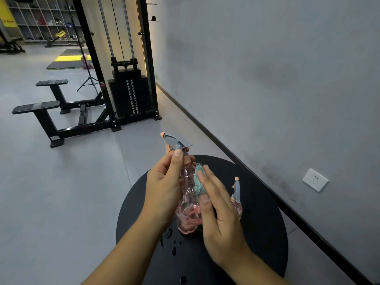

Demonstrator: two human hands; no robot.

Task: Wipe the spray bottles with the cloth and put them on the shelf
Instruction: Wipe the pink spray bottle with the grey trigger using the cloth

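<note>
Both forearms reach in from the bottom edge, meeting over the round black desk (265, 233). The left hand (164, 188) curls round the neck of a pink spray bottle (188, 204), thumb up by the grey trigger head, holding it upright above the desk. The right hand (220, 208), fingers nearly straight, presses a teal cloth (199, 182) flat against the bottle's side. Most of the cloth is hidden under that palm. A second spray bottle (236, 194) stands on the desk just behind the right hand, largely covered by it. Dark wet spots dot the desk below.
</note>
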